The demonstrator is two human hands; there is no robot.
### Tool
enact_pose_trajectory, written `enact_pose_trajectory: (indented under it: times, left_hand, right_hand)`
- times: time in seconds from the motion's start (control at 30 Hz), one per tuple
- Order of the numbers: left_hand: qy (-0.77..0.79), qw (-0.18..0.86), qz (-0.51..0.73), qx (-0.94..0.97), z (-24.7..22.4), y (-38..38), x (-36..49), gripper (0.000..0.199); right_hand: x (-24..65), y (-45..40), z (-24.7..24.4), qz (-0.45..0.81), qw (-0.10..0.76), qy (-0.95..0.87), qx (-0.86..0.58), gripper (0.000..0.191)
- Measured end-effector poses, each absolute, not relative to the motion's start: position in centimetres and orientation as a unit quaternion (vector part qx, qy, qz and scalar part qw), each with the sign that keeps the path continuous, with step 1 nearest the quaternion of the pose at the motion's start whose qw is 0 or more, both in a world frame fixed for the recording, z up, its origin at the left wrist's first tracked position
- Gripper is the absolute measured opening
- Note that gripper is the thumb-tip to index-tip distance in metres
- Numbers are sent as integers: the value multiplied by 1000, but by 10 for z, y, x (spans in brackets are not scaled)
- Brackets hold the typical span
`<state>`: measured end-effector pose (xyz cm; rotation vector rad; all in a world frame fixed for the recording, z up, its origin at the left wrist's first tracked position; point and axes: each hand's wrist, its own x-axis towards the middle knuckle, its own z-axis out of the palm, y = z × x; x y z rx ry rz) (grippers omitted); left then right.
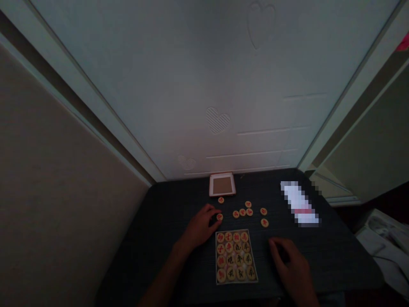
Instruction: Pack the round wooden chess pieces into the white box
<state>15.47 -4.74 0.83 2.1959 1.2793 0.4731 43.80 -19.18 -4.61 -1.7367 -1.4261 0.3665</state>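
My left hand [204, 224] reaches in from the left, with thumb and forefinger closed around the edges of a round wooden Chinese chess piece [219, 217] that has a red character. My right hand [290, 262] rests on the table at the right with its fingers curled in and the thumb tip near the forefinger; nothing shows in it. Between my hands lies a shallow square box [256, 273] with rows of Chinese chess pieces, some marked red and some black. Beyond it, several loose pieces [243, 212] with red characters are scattered, two of them [264, 222] further right.
An open box lid [223, 186] with a brown inside lies at the back, against a white panel [217, 76] with embossed hearts. A blurred-out white item [298, 202] is on the right of the dark table [179, 196]. White objects [383, 247] stand beyond the table's right edge.
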Motion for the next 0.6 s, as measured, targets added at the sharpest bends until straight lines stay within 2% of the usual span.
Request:
enact_pose_trajectory:
  times: [0.23, 0.47, 0.6]
  left_hand:
    - [487, 318, 215, 785, 17, -50, 160, 26]
    - [464, 488, 265, 690, 37, -77, 175, 22]
    - [456, 591, 283, 602, 41, -93, 187, 33]
  right_hand:
    - [440, -194, -50, 176, 413, -557, -699, 36]
    - [432, -190, -35, 205, 431, -548, -687, 33]
    - [414, -187, -10, 226, 455, -567, -648, 29]
